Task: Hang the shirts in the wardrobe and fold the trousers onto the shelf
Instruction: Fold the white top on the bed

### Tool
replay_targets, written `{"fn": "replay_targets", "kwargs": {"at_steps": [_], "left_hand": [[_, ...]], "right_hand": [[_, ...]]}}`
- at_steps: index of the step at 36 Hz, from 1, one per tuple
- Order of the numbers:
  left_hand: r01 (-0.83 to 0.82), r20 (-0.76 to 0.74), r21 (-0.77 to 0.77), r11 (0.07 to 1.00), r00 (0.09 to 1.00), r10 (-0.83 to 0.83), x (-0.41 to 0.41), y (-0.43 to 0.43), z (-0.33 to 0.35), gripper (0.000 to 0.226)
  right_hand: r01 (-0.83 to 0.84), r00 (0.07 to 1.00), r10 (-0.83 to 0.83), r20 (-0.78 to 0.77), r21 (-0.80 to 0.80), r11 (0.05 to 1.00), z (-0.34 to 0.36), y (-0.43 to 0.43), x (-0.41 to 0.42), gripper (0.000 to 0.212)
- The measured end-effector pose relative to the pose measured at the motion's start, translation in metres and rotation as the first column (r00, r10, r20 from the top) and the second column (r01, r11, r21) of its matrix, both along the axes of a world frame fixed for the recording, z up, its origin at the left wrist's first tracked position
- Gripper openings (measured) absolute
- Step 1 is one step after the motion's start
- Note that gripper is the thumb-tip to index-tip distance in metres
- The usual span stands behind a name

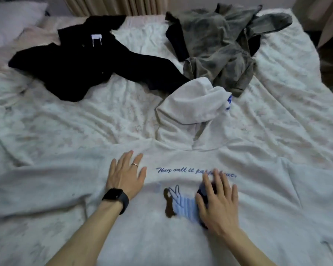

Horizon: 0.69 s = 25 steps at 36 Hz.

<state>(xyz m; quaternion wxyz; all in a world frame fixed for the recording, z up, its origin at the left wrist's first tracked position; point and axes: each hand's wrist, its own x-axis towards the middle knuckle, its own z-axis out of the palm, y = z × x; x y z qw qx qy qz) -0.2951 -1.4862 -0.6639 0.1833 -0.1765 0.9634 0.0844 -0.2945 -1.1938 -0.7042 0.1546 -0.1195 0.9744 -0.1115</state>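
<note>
A white hooded sweatshirt (pixel 161 237) lies spread flat on the bed, chest side up, with blue script and a printed figure on it. Its hood (pixel 188 110) points away from me. My left hand (pixel 126 174) rests flat on the chest, left of the script, fingers straight. My right hand (pixel 217 204) presses flat on the print, covering part of it and of the script. A black garment (pixel 85 60) lies crumpled at the far left. A grey mottled garment (pixel 219 43) lies bunched at the far right.
The bed is covered by a rumpled white floral quilt (pixel 75 121). A pale pillow (pixel 12 20) sits at the far left corner. Beige curtains (pixel 113 4) hang behind the bed. Dark floor (pixel 331 62) shows past the right edge.
</note>
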Motion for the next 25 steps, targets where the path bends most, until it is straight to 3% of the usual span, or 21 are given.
{"fn": "replay_targets", "kwargs": {"at_steps": [5,10,16,23,25], "left_hand": [[-0.027,0.109,-0.14,0.99,0.993,0.042,0.035,-0.045,0.017,0.061],[-0.102,0.135,-0.14,0.985,0.983,0.121,0.046,-0.093,0.028,0.072],[-0.111,0.116,-0.156,0.981,0.985,0.13,0.066,-0.153,0.039,0.056],[-0.326,0.001,-0.163,0.931,0.944,0.331,0.12,-0.255,0.064,0.054],[-0.455,-0.026,-0.139,0.879,0.889,0.456,0.146,-0.286,0.065,0.055]], "right_hand": [[-0.091,0.996,0.091,-0.005,-0.116,0.989,0.017,-0.049,0.027,0.062],[-0.275,0.955,0.292,0.059,-0.199,0.941,0.031,-0.121,0.009,0.064],[-0.349,0.903,0.393,0.172,-0.24,0.906,0.052,-0.211,-0.019,0.056],[-0.436,0.844,0.484,0.231,-0.233,0.87,0.074,-0.315,-0.02,0.06],[-0.473,0.819,0.521,0.239,-0.23,0.85,0.08,-0.345,-0.013,0.059]]}}
